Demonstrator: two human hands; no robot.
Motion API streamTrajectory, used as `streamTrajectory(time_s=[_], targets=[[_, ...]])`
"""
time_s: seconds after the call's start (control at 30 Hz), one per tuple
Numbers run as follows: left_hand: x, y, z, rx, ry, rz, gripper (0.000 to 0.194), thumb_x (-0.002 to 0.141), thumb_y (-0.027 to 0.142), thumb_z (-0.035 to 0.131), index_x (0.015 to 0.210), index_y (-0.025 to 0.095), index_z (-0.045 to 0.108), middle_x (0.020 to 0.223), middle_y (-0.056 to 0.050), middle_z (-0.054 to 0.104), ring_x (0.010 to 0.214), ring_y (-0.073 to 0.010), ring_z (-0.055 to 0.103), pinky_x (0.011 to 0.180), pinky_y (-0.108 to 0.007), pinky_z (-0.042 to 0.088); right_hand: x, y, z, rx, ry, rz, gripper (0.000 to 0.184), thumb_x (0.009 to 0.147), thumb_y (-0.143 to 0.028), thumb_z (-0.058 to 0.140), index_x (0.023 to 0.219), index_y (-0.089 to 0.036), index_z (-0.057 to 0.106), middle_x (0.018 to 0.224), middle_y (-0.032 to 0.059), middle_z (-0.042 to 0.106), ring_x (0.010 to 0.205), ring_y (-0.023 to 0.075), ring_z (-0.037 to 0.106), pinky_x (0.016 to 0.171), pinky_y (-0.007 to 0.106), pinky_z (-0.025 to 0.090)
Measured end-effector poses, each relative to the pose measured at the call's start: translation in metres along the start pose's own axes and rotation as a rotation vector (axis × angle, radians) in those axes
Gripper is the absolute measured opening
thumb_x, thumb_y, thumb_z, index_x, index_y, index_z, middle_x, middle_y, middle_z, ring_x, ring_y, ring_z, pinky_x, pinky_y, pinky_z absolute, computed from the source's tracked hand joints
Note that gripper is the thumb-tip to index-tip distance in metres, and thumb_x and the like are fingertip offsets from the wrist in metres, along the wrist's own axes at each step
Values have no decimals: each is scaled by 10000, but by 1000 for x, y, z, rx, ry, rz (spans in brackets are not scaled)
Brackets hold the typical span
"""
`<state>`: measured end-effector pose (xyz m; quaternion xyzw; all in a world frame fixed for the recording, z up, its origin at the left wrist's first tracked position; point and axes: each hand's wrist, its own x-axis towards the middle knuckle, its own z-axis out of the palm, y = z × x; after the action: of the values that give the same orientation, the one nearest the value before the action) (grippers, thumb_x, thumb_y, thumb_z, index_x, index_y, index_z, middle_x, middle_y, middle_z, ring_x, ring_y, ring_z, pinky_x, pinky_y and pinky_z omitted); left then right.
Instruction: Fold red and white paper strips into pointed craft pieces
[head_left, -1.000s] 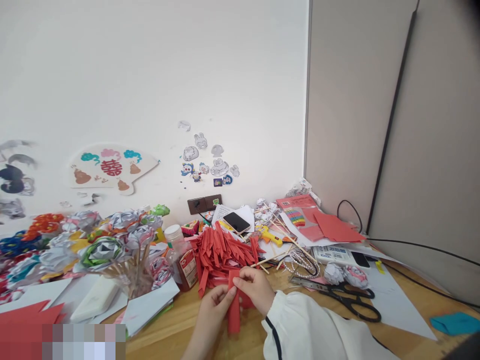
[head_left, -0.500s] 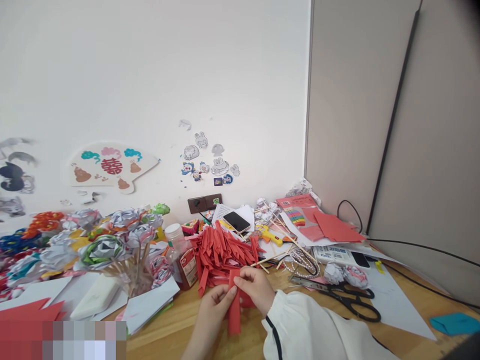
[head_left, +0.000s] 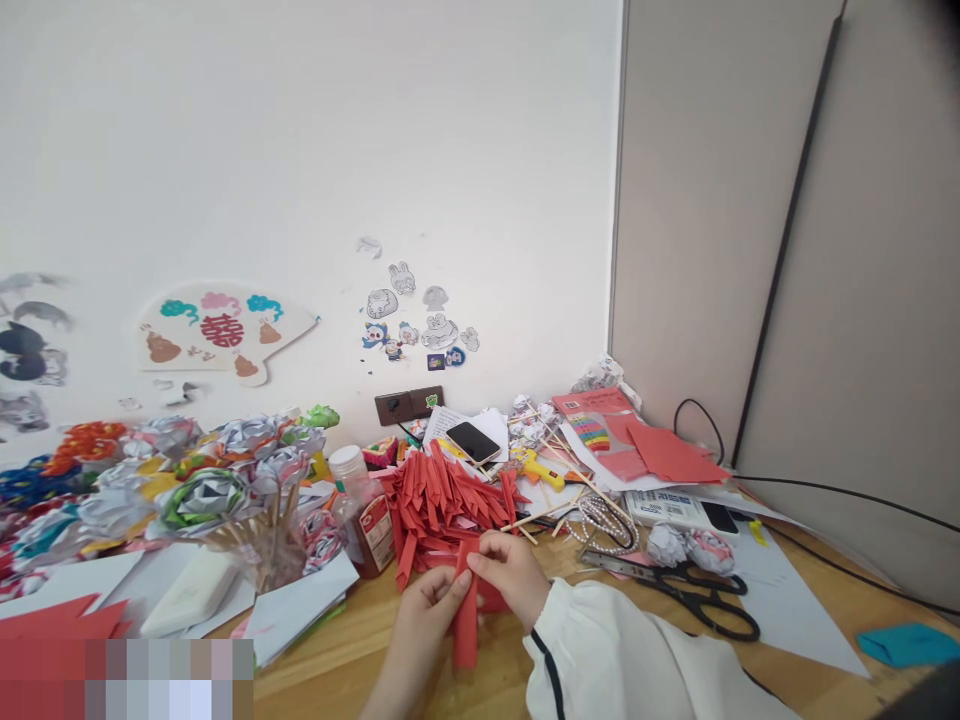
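Observation:
A folded strip of red paper (head_left: 466,635) stands nearly lengthwise between my hands, just above the wooden table. My left hand (head_left: 439,600) pinches its left edge between thumb and fingers. On the other side, my right hand (head_left: 510,570) grips the strip near its upper end, thumb close to the left thumb. Right behind them lies a heap of folded red paper pieces (head_left: 442,495). Another bit of red paper shows partly beneath my right hand; its shape is mostly hidden.
Black-handled scissors (head_left: 705,600) and a bead string (head_left: 600,525) lie to the right. A jar (head_left: 364,520) stands left of the heap, near a cup of sticks (head_left: 270,545) and paper flowers (head_left: 206,500). Behind are a phone (head_left: 473,442) and a yellow glue gun (head_left: 541,470).
Hardly anything differs. Both hands keep their hold on the red paper strip, whose lower end has shifted very slightly left.

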<state>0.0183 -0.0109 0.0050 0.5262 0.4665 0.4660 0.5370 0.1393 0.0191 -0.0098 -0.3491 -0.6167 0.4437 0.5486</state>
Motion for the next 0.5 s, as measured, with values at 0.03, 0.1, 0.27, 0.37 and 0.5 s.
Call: streamTrajectory(time_s=[0.03, 0.1, 0.27, 0.37, 0.5], targets=[[0, -1, 0, 15, 10, 25, 277, 597, 396, 587, 519, 149, 489, 414, 56, 522, 381, -87, 476, 387, -175, 344, 0, 0, 0, -15, 11, -16, 210, 647, -280, 539, 513, -145, 449, 557, -39, 389, 536, 85, 370, 518, 200, 305], [1, -3, -1, 21, -1, 39, 282, 610, 404, 571, 525, 156, 468, 408, 55, 524, 373, -94, 488, 382, -180, 348, -1, -2, 1, -51, 40, -44, 203, 644, -252, 539, 504, -147, 436, 572, -37, 391, 549, 87, 381, 531, 202, 309], [1, -2, -1, -11, -131, -30, 335, 597, 490, 534, 562, 166, 456, 438, 18, 581, 427, -151, 562, 426, -228, 402, -1, -6, -1, -122, 127, -67, 201, 653, -226, 518, 494, -150, 421, 567, -39, 375, 541, 88, 376, 533, 205, 304], [1, 1, -1, 10, -142, -57, 377, 550, 534, 543, 534, 170, 445, 421, 16, 586, 416, -156, 562, 424, -234, 401, 0, -5, -3, -123, 155, -72, 208, 655, -238, 516, 494, -153, 417, 566, -40, 367, 537, 89, 372, 531, 206, 303], [0, 2, 1, 50, -134, -54, 398, 510, 550, 559, 502, 169, 446, 383, 23, 579, 366, -133, 532, 410, -225, 385, 2, -2, -6, -104, 193, -50, 232, 669, -272, 510, 498, -157, 404, 575, -37, 357, 536, 91, 373, 530, 208, 308]])
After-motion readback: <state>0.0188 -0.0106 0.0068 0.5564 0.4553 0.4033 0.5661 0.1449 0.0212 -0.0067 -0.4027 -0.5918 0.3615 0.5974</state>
